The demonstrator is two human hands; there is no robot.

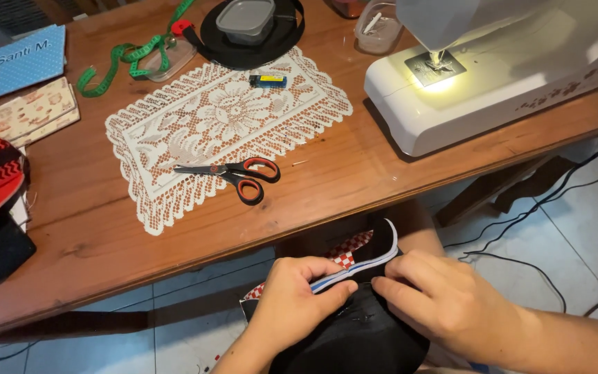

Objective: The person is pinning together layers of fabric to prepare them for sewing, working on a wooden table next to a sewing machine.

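Pinching a curved white strip with blue edging (365, 263) between both sets of fingers, below the front edge of the brown wooden table (91, 235), over a black fabric piece (354, 332) in the lap. Left hand (292, 298) closed on the strip's near end, thumb pressed on top; right hand (444, 298) closed on the strip just beside it, fingertips touching the black fabric. Judging by the grip: lining up strip against fabric edge, with steady hold and even alignment needed next. On the table: white lace doily (223, 125) at centre, red-handled scissors (233, 176) on its near edge, small blue-and-yellow lighter (268, 81) on its far side, white sewing machine (493, 76) right of the doily, blue printed card (15, 62) far left.
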